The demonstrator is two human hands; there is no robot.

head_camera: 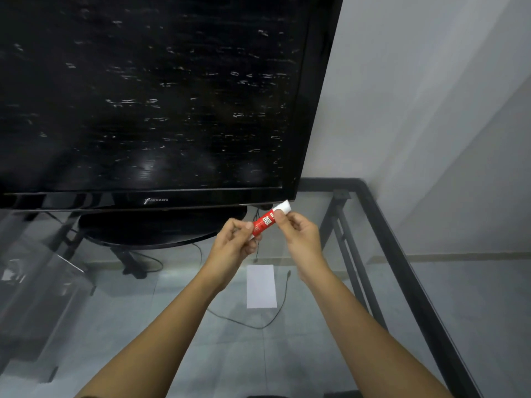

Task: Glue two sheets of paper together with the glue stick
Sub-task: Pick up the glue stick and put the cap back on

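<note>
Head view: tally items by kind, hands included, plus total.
Hands: 2, left hand and right hand, both gripping the glue stick
Glue stick: 1
Paper sheet: 1 visible
Television: 1
Glass table: 1
Loose cable: 1
Total: 7

A red glue stick [265, 221] with white lettering and a white cap. A plain white paper sheet [261, 286] on a clear glass desk [402, 254] framed in black metal. A glossy black television [149, 96].
</note>
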